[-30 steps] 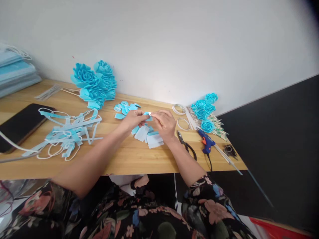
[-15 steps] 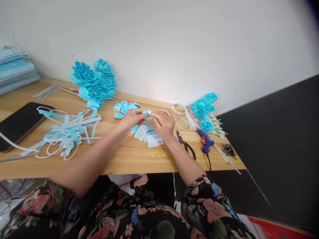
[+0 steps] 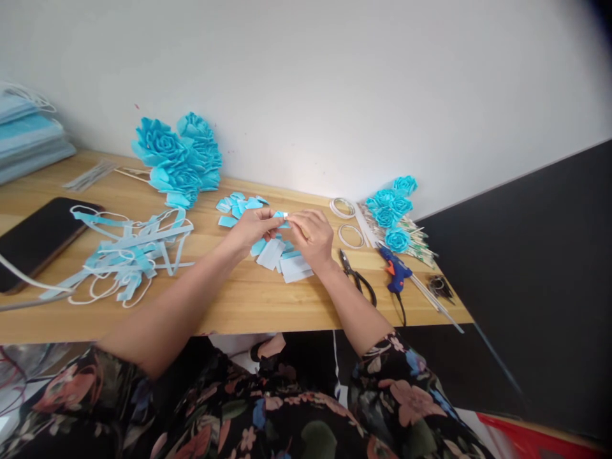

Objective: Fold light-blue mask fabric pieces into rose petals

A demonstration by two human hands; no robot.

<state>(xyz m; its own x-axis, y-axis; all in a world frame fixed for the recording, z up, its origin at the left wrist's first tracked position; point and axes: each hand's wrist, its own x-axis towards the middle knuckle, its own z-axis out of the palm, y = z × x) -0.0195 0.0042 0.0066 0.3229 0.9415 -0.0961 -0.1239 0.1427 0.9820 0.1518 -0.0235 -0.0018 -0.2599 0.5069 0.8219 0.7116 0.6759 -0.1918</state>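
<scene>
Between my fingertips is a small blue-and-white piece of mask fabric (image 3: 282, 217), one white edge turned up. My left hand (image 3: 257, 228) pinches it from the left. From the right, my right hand (image 3: 313, 239) has thumb and fingers closed on its other end. Both hands are just above the table, and their fingers hide much of the piece. Below them lies a pile of cut blue and white fabric pieces (image 3: 271, 255), partly covered by my right hand. Behind my left hand is another heap of small blue cut pieces (image 3: 238, 205).
Large blue fabric roses (image 3: 176, 156) and a tangle of mask strips (image 3: 129, 248) lie left, beside a phone (image 3: 43, 236). Folded masks (image 3: 31, 137) are stacked far left. To the right are tape rings (image 3: 351, 236), pliers (image 3: 356, 277), a glue gun (image 3: 396, 271) and small blue roses (image 3: 389, 207).
Both hands stay in nearly the same place with the fabric piece between them. The fingers of my right hand have shifted slightly at its edge.
</scene>
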